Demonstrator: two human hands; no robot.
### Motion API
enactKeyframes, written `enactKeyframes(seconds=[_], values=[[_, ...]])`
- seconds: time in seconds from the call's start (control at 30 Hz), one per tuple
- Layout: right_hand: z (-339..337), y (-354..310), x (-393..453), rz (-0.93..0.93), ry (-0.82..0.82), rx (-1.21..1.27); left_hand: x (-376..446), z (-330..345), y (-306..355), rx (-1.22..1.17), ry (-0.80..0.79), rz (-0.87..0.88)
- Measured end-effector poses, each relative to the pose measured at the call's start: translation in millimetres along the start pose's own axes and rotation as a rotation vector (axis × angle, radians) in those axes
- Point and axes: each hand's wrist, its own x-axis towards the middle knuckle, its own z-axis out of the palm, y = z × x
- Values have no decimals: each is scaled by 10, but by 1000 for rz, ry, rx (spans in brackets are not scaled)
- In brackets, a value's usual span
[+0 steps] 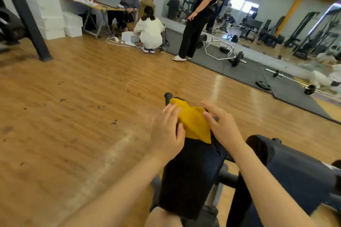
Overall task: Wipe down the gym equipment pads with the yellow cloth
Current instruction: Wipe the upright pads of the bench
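Head view: soft yellow wiping cloth [191, 120] lies draped over the far end of a long black padded roller [190, 171] on the gym machine, right by the small black end cap [168, 96]. Left hand [166, 134] rests on the pad's left side w/ fingers laid straight, tips touching the cloth's left edge. Right hand [221, 125] sits on the right side, fingers spread and relaxed, tips at the cloth's right edge; can't tell if they press or just hover. Neither hand pinches it.

Progress, as a guess: wiping looks mid-way at best. Cloth covers only the far part of this pad; near stretch is bare, no visible wet or dry marks to say what's been done. Second dark blue padded roller [287, 167] to the right has no cloth on it, so prob. left to do.

Around: wood-plank floor [73, 107], dark rubber mat [230, 68] w/ a chrome hex bar [219, 49] and barbell [287, 77], wall mirror [267, 14], black steel frame leg [27, 18] far left. Standing person in black [199, 16], crouching person in white [149, 31] and a seated one at a folding table [92, 5], all well apart. Nothing blocks the pads; metal crossbar between rollers may snag the cloth.
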Motion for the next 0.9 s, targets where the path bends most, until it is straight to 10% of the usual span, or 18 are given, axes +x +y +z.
enactKeyframes(seconds=[0.27, 0.47, 0.9], values=[[-16, 296, 18, 264, 260, -45, 527, 406, 387, 512, -376, -103], [189, 309, -2, 298, 258, -118, 145, 371, -65, 14, 39, -82], [419, 317, -43, 60, 421, -572, -123, 459, -279, -432, -92, -505]])
